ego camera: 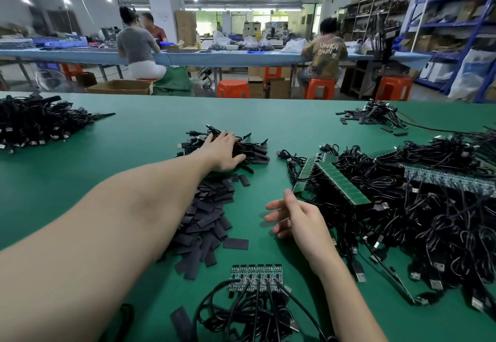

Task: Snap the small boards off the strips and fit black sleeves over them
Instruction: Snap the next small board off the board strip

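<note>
My left hand [224, 152] reaches far forward and lies palm down on a small heap of sleeved cables [252, 151], fingers spread over it. My right hand [292, 215] hovers above the green mat with its fingers apart and nothing in it. Close to me lies a short strip of small boards [255, 277] with black cables soldered on. A pile of flat black sleeves [209, 215] spreads under my left forearm. Longer green board strips [341, 180] rest on a big tangle of USB cables [429, 220] to the right.
More black cable heaps sit at the far left [35, 124] and far right [381, 116] of the green table [134, 140]. Behind it, people sit on orange stools [232, 88] at a blue bench. Shelving lines the right wall.
</note>
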`<state>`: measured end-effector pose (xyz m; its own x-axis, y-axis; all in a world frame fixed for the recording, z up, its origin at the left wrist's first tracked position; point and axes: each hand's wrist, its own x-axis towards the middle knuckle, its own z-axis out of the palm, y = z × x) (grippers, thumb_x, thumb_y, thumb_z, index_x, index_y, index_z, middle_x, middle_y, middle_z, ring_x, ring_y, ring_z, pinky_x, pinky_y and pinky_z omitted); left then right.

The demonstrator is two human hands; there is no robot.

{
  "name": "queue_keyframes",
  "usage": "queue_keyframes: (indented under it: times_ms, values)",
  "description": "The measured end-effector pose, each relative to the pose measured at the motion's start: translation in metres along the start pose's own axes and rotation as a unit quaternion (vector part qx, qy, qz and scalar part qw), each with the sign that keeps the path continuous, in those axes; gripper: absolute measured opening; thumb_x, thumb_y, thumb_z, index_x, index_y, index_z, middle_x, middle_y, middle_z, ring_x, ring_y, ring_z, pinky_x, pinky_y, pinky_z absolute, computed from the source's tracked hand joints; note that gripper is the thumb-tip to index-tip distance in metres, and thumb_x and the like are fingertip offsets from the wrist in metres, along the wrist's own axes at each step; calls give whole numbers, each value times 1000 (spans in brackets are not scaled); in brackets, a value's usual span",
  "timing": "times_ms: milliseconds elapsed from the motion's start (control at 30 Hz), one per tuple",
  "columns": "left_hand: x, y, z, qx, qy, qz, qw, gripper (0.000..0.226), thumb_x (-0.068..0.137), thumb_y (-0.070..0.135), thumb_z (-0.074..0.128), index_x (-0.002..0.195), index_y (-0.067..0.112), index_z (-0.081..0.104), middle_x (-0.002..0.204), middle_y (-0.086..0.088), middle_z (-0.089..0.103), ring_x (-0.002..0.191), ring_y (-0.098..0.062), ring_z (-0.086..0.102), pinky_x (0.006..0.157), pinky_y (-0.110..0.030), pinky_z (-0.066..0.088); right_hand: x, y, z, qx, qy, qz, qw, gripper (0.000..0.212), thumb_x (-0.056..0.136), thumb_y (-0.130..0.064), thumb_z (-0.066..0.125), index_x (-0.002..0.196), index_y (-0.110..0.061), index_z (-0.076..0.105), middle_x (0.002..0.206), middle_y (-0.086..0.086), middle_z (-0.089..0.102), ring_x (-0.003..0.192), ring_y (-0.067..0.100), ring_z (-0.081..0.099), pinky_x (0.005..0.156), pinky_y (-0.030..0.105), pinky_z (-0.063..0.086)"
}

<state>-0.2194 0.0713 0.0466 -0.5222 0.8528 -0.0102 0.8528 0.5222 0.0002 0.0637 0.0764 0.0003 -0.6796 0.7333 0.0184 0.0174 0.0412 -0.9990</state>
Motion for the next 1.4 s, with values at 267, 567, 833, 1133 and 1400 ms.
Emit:
queue_keyframes:
  times_ms: [267, 567, 833, 1133, 1400]
  values:
    - [-34, 38, -13, -85, 123, 39, 988, 61, 100, 44, 52, 150, 12, 37, 164, -9, 26, 152, -25, 22, 124, -46, 20, -4, -4, 1, -16, 8, -4, 1000, 46, 108, -38, 43, 89, -10, 75, 79, 10, 76, 59, 18, 63, 56, 23, 49]
    - [-152, 130, 5, -562, 74, 66, 821, 8, 94, 36, 64, 92, 30, 69, 74, 13, 67, 55, -6, 57, 53, -24, 48, -13, -6, -1, -72, 10, -28, 997, 45, 105, -26, 48, 68, -14, 71, 65, 6, 72, 56, 16, 62, 59, 29, 48]
    - [-180, 124, 35, -646, 131, 16, 752, 18, 99, 14, 59, 85, 13, 71, 84, -6, 73, 70, -10, 64, 59, -23, 49, -18, -39, -11, -318, -145, 47, 936, 38, 98, -28, 60, 62, -17, 68, 58, 2, 69, 49, 14, 65, 50, 24, 52]
    - [-178, 122, 22, -575, 121, 18, 809, 34, 102, 29, 53, 72, 22, 67, 81, -3, 74, 72, -22, 68, 76, -40, 57, -30, -59, -25, -278, -301, 109, 906, 9, 85, -13, 79, 89, -9, 72, 75, 7, 69, 69, 15, 65, 63, 21, 53]
    - [-188, 120, -3, -309, 193, -28, 931, 61, 103, 53, 37, 65, 13, 64, 69, -6, 65, 71, -31, 62, 70, -39, 52, -26, -66, -36, -93, -176, 110, 974, 8, 82, -9, 81, 89, -7, 78, 70, 4, 67, 60, 12, 62, 60, 23, 57]
